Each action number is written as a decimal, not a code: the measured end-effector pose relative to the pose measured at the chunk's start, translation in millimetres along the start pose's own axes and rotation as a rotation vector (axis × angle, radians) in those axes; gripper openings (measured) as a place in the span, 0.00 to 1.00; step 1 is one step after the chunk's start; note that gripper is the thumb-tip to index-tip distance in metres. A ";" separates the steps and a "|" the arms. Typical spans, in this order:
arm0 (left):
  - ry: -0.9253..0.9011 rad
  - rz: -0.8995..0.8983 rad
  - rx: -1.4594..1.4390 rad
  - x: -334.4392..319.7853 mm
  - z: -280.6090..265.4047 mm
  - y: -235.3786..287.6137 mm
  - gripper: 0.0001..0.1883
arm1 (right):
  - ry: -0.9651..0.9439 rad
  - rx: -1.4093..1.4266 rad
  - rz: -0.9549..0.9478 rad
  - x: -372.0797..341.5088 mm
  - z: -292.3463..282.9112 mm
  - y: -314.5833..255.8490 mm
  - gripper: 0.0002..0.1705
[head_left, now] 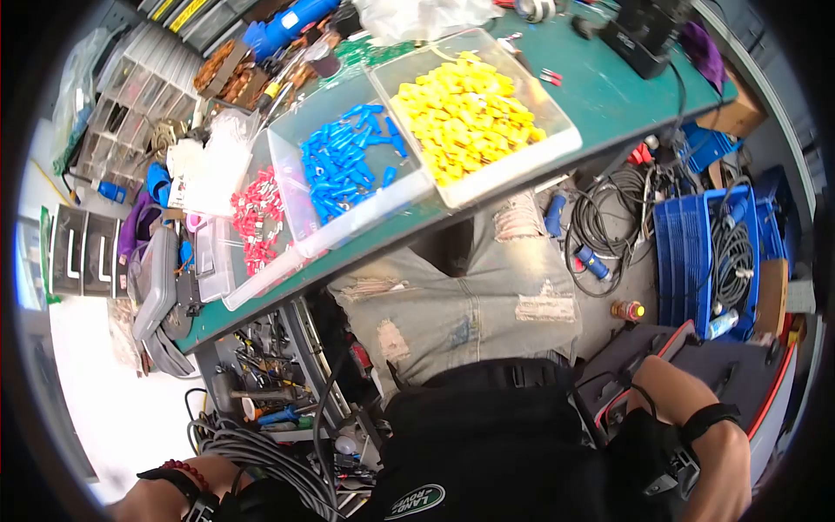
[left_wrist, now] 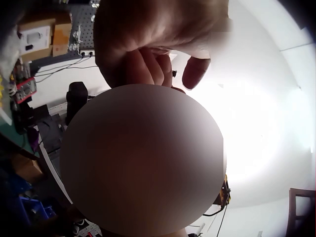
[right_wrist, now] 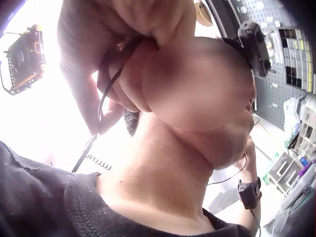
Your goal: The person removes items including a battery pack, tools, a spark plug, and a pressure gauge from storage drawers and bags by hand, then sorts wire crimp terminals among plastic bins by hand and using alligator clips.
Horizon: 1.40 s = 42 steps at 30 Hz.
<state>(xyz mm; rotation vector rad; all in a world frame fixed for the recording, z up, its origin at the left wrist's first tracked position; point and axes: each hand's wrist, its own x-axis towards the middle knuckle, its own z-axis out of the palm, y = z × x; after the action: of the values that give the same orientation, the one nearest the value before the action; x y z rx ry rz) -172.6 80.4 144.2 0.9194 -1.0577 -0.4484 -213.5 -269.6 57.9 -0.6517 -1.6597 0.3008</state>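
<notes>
Both hands are raised beside the person's head, outside the head view, which shows only the forearms at its lower corners. In the left wrist view, the left hand [left_wrist: 160, 37] has bent fingers close against the blurred head, its thumb standing apart. The right hand [right_wrist: 123, 54] is at the other side of the head with fingers curled. A thin black cable [right_wrist: 102, 111] runs down past those fingers; I cannot tell what they hold. A black camera [right_wrist: 254, 47] is worn at the head. On the bench, trays hold blue [head_left: 348, 161] and yellow connectors [head_left: 465, 117].
A green workbench [head_left: 600, 113] crosses ahead of the lap. Red connectors [head_left: 258, 209] lie at its left, near clear drawers [head_left: 130, 113]. Below are an open tool drawer [head_left: 265, 357], coiled cables [head_left: 609, 209], a blue crate [head_left: 683, 261] and a small bottle [head_left: 626, 310] on the floor.
</notes>
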 end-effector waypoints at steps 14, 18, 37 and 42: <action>1.185 -0.463 0.288 -41.9 -88.8 -13.4 0.16 | 0.139 0.367 0.029 -56.5 -115.7 29.3 0.20; 1.242 -0.835 0.549 -17.6 -112.5 -27.3 0.24 | 0.194 0.567 0.136 -95.4 -139.1 20.3 0.24; 0.944 -0.473 -0.178 -60.5 -139.7 3.9 0.12 | 1.325 0.358 0.902 -9.1 -206.0 41.3 0.20; 0.996 -0.421 0.062 -57.7 -133.0 -6.9 0.15 | 1.641 0.069 0.555 -109.4 -193.8 -15.3 0.31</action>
<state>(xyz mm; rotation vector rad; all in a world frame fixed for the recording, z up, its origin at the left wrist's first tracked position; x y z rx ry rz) -80.0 173.8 82.9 1.2280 0.0343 -0.2374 -21.9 -375.6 15.7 -0.9009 0.1084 0.1105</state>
